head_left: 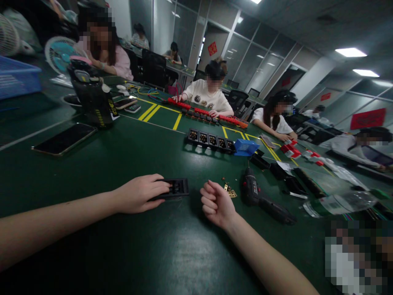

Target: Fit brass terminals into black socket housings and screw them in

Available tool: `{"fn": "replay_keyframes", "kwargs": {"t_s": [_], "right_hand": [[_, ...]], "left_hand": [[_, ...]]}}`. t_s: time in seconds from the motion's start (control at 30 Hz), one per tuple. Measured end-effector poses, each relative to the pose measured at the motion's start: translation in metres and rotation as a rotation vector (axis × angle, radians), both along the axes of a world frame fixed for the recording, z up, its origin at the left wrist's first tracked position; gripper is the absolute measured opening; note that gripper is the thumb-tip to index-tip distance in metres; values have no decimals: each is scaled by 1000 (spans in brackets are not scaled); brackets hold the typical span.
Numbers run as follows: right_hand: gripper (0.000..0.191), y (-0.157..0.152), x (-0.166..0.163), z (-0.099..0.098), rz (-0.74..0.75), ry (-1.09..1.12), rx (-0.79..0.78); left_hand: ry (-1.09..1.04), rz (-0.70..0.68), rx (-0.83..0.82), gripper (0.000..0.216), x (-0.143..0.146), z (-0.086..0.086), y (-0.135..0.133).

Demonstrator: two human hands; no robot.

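Observation:
My left hand [141, 193] is closed around one end of a black rectangular plastic housing [181, 187], which lies on the green tabletop. Its open recess faces up, and my fingers cover the left part. To the right of it, apart from the housing, my right hand [216, 202] is curled closed above the table. Whatever its fingers may hold is hidden. Just beyond that hand lies a small pile of brass-coloured metal pieces [230, 191]. A black cordless drill [252, 189] rests on its side to the right of the pile.
A black row of socket housings [211, 140] with brass parts stands ahead, beside a blue box [246, 147]. At left are a phone [64, 139] and a black bottle-like container [95, 98]. A clear plastic bottle [340, 203] lies at right. A co-worker [210, 94] sits opposite.

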State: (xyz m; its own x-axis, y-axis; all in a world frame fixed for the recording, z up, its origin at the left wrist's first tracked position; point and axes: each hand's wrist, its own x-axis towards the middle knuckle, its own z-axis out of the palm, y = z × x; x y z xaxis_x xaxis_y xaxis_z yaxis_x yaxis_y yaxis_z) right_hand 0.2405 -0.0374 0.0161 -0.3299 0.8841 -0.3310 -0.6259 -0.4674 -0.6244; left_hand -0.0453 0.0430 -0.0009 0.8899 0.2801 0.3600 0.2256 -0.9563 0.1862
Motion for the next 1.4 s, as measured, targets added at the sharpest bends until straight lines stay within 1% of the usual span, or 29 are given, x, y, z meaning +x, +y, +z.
{"fn": "replay_keyframes", "kwargs": {"t_s": [0.07, 0.13, 0.2, 0.23, 0.3, 0.37, 0.47, 0.57, 0.67, 0.77, 0.87, 0.97, 1.07, 1.17, 1.23, 1.3, 1.4], "right_hand": [[52, -3, 5, -9, -8, -231, 121], [57, -5, 10, -17, -62, -571, 285], [52, -8, 11, -22, -108, -911, 458], [46, -9, 11, -23, -108, -1042, 535], [26, -10, 9, -24, -74, -1197, 659], [7, -10, 7, -23, -43, -1262, 738], [17, -8, 6, -24, -64, -1331, 753], [19, -7, 6, -28, -97, -1373, 776], [17, -7, 6, -29, -114, -1379, 872], [19, -9, 5, -27, -70, -1395, 959], [24, -10, 5, -25, -26, -1404, 1012], [29, -9, 6, -25, -16, -1403, 1018], [34, -7, 6, -25, -3, -1408, 1002], [37, -5, 6, -25, -34, -1442, 984], [35, -6, 6, -25, -86, -1523, 974], [32, -7, 6, -25, -140, -1661, 954], [27, -8, 7, -25, -176, -1880, 899]], "left_hand": [[-3, -2, 6, 31, 0, 0, 0], [-5, -4, 4, 31, -1, 0, 1], [-7, -5, 8, 31, -1, -1, 1], [-3, -4, 17, 31, -1, -1, 1], [9, -5, 48, 30, -1, -1, 1], [16, -11, 80, 28, -2, -2, 0], [28, -34, 124, 27, -3, -1, -2], [46, -60, 174, 24, -3, 0, -5], [31, -90, 203, 21, -3, 2, -6], [7, -130, 208, 19, -4, 2, -6], [14, -149, 231, 19, -4, 0, -5], [17, -164, 240, 18, -5, -2, -5], [-16, -188, 209, 19, -5, -2, -5], [-51, -192, 184, 21, -5, -1, -5], [-41, -193, 197, 22, -5, 1, -6], [-23, -193, 202, 21, -5, 2, -6], [-48, -188, 137, 19, -4, 4, -7]]}}
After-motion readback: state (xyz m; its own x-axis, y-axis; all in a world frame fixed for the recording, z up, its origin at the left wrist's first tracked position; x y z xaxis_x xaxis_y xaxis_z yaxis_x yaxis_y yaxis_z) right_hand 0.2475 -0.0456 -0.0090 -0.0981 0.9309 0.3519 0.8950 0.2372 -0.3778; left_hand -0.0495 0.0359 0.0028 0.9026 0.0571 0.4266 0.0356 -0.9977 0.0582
